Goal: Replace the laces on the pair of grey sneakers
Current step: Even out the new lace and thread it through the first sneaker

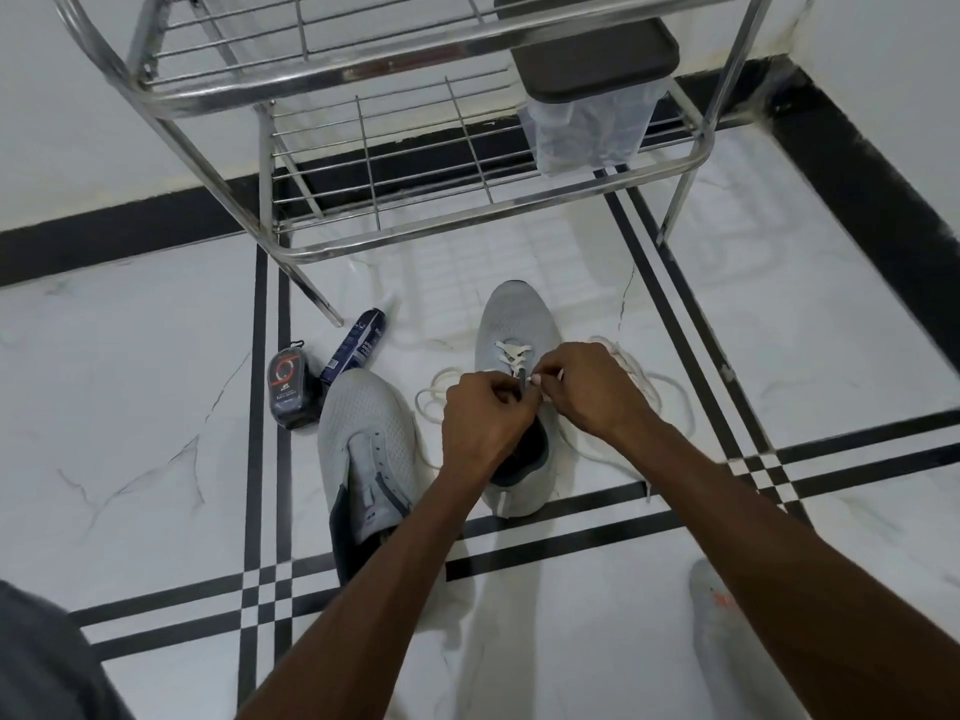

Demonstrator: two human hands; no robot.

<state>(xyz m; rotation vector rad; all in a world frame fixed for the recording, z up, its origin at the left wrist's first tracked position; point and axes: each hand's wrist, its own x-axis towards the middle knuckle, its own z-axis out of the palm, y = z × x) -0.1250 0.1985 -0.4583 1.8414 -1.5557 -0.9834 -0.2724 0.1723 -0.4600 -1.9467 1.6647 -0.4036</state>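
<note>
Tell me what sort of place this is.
Probably a home entryway or shoe corner: a steel wire shoe rack stands on a marble-look tiled floor by the wall, with shoe-care bottles beside the grey sneakers.

Steel rack [332, 90] holding lidded container [592, 96]; spray can [358, 345], shoe-polish sponge [288, 389] on marble floor [130, 407].

Bare forearms, no sleeves reaching the wrists. No rings, watch or bands on left hand [485, 418] or right hand [589, 389]. Dark grey cloth [47, 662] low, well left of both.
</note>
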